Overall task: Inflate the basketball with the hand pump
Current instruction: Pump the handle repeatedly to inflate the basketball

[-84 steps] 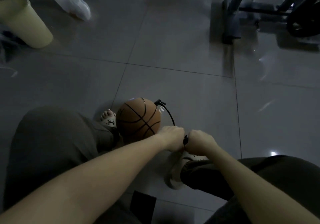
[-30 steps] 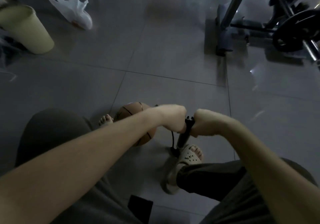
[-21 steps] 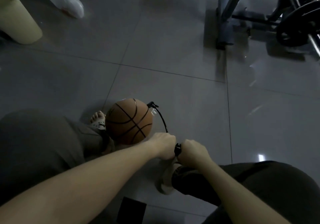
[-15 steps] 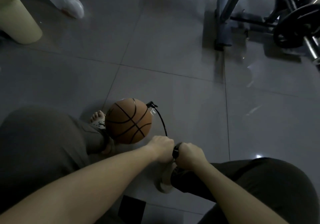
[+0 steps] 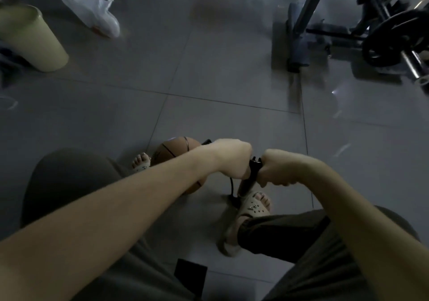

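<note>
An orange basketball (image 5: 173, 148) lies on the grey tiled floor beside my left foot, partly hidden behind my left forearm. A black hand pump (image 5: 249, 181) stands upright on the floor, its base by my right sandal (image 5: 251, 207). My left hand (image 5: 232, 157) and my right hand (image 5: 277, 169) each grip one side of the pump's T-handle, which is raised high above the base. A thin black hose (image 5: 231, 185) runs from the pump's foot toward the ball; its end at the ball is mostly hidden.
A pale yellow bin (image 5: 30, 38) and a white plastic bag (image 5: 92, 13) sit at the far left. A weight bench frame (image 5: 299, 21) and barbell plates (image 5: 392, 42) stand at the far right. A dark flat object (image 5: 191, 277) lies between my knees.
Half a second ago both hands were low with the handle pushed down and the ball in full view. Both hands have pulled the handle up, and my left forearm now covers part of the ball.
</note>
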`<action>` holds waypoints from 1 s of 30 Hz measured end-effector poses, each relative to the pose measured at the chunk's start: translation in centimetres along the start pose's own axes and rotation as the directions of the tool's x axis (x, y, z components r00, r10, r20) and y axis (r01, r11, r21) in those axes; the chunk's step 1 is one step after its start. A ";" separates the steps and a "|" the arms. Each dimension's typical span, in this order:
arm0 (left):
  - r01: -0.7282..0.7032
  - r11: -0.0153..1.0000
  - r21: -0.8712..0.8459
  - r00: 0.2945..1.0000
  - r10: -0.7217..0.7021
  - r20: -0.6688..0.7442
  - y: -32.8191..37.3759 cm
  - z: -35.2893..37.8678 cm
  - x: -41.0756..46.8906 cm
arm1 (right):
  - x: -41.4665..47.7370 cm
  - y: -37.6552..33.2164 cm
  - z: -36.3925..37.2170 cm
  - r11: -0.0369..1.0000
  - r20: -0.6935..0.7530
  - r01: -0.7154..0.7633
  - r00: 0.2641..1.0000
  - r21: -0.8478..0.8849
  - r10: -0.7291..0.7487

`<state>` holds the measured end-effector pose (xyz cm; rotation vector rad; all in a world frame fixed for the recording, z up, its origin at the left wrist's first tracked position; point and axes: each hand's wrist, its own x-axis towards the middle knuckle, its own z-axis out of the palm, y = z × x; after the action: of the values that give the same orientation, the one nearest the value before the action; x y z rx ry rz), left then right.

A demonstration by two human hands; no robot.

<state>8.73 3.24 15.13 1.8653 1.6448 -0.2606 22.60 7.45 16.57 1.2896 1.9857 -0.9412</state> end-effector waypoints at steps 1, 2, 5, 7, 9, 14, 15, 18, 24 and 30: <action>0.013 1.000 0.013 1.000 -0.013 0.029 -0.1 1.1 0.6 | 1.0 0.2 1.1 1.000 0.010 -0.013 1.000 -0.001 0.013; 0.023 0.999 0.026 0.998 -0.025 0.061 -0.3 2.6 1.3 | 2.1 0.4 2.6 1.000 0.024 -0.022 0.999 -0.011 0.022; 0.037 0.998 0.051 0.995 -0.042 0.092 -1.5 7.8 3.3 | 5.9 1.5 7.3 0.998 -0.029 -0.027 0.999 -0.049 0.026; 0.066 0.997 0.037 0.994 -0.069 0.084 -2.6 10.5 4.1 | 7.6 2.0 9.6 0.997 -0.082 -0.031 0.996 -0.067 0.025; 0.084 0.996 0.021 0.993 -0.086 0.087 -3.5 12.8 4.2 | 8.7 1.6 11.3 0.995 -0.074 -0.029 0.997 -0.098 0.021; 0.127 0.989 0.070 0.988 -0.132 0.081 -6.0 15.4 2.6 | 9.3 -0.8 14.1 0.988 -0.098 -0.024 0.995 -0.154 0.009; 0.122 0.988 0.090 0.988 -0.130 0.086 -6.1 15.6 2.1 | 8.9 -1.1 14.8 0.987 -0.127 -0.009 0.992 -0.162 -0.012; 0.065 0.988 0.141 0.980 -0.090 0.176 -4.2 16.1 1.2 | 7.6 -0.4 16.0 0.981 -0.066 -0.029 0.998 -0.194 0.016; -0.016 0.998 0.065 0.994 0.009 0.107 -0.3 7.6 0.6 | 3.1 1.8 8.0 0.999 0.043 -0.020 0.999 -0.025 0.021; -0.018 0.996 -0.090 1.000 0.018 0.000 0.6 -1.8 -0.1 | -0.5 1.4 -1.4 0.999 -0.010 0.009 1.000 0.051 -0.009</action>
<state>8.86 4.15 16.82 1.8118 1.6120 -0.1763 23.93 8.69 17.47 1.3162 1.9883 -0.9980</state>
